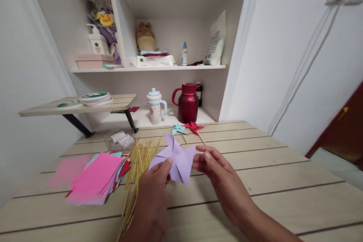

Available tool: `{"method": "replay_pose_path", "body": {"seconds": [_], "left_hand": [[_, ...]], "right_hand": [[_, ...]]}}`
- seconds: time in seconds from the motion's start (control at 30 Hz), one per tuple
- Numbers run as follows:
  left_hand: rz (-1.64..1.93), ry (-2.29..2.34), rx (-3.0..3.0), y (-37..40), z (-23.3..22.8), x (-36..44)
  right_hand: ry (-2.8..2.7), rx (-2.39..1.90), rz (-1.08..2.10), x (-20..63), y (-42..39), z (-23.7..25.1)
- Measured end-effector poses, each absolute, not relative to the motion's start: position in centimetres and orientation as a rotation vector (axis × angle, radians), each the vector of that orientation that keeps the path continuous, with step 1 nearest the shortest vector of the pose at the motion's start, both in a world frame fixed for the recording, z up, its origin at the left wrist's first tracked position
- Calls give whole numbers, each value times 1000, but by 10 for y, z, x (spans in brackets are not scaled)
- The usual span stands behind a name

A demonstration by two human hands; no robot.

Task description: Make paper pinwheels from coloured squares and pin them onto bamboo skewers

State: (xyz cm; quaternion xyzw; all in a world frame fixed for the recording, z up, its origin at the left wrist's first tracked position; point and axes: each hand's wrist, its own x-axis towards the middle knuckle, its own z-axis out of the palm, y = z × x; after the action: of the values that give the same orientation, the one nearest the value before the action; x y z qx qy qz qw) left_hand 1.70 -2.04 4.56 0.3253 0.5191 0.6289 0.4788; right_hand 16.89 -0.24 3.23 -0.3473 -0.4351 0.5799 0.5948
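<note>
Closest up is the left hand point(154, 193), back of it toward the camera, fingers curled in and the thumb pressed onto the lower left edge of a lilac pinwheel point(176, 158), so it's closed in a pinch on the paper. The right hand point(218, 170) comes in from the other side, fingers mostly folded, thumb and fingertips nipping the pinwheel's right corner. So both hands have hold of it and it sits up off the bench point(269, 181), just above the boards, roughly in the middle. Right under the left hand there's a loose bundle of sticks point(138, 166) fanned out on the bench, and just left of those a messy stack of paper point(95, 177), mostly pink with some red and pale blue poking out. Further back on the bench lie two finished ones on sticks, a blue pinwheel point(178, 129) and a red pinwheel point(193, 127), touching or near enough. Behind them, in the nook, a red jug point(187, 103) and a cup point(155, 106) stand side by side.
</note>
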Motion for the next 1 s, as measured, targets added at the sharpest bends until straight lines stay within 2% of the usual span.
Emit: {"method": "replay_pose_path", "body": {"seconds": [0.2,0.3,0.5,0.87,1.0], "left_hand": [[1535,1012,663,-17,52,10],[1506,997,648,-20,55,13],[1446,991,684,-24,53,16],[1403,1056,739,-26,48,24],[1367,1182,732,-31,59,26]], "right_hand": [[-1582,-865,683,185,6,28],[-1771,-840,473,182,2,29],[-1837,-744,385,175,-3,28],[-1664,-836,528,177,-7,33],[-1632,-864,482,177,-9,36]]}}
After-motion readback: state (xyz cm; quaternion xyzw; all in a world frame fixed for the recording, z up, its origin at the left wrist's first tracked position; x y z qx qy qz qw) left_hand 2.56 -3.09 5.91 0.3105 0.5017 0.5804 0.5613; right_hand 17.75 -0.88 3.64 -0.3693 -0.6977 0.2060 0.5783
